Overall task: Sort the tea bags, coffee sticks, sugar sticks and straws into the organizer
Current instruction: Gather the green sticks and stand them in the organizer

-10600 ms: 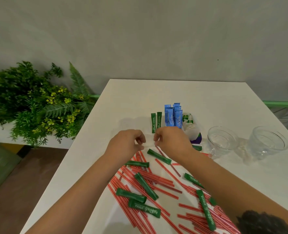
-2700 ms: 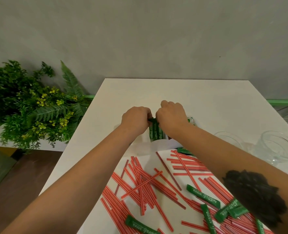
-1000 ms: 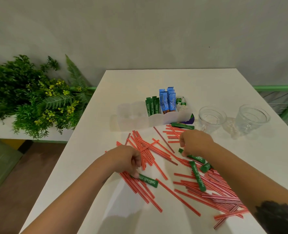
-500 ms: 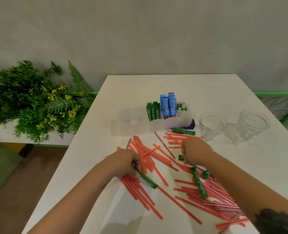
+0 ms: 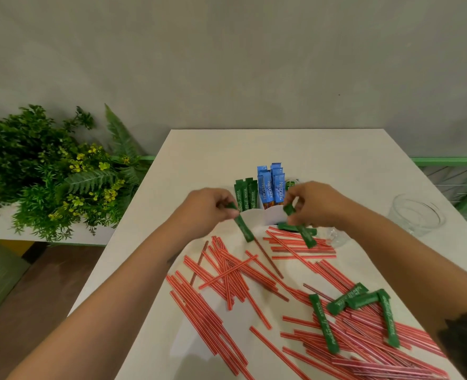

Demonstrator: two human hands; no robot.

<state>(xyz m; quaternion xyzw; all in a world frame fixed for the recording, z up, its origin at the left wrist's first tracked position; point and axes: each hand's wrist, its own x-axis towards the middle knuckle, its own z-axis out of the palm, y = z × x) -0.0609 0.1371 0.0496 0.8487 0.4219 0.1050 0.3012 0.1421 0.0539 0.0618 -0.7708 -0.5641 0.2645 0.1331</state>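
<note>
Here we pinch one green sugar stick [image 5: 241, 224] in our left hand [image 5: 209, 207] and another green stick [image 5: 300, 229] in our right hand [image 5: 315, 205], both hanging just before the white organizer [image 5: 265, 218]. Red straws [image 5: 226, 272] lie scattered on the table [image 5: 322, 149].

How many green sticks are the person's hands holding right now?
2. The left hand pinches one green stick; the right hand pinches a second green stick. More could be hidden inside the fists.

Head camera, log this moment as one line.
left hand: pinches green stick | right hand: pinches green stick | organizer: green, blue sticks upright | straws: loose on table
</note>
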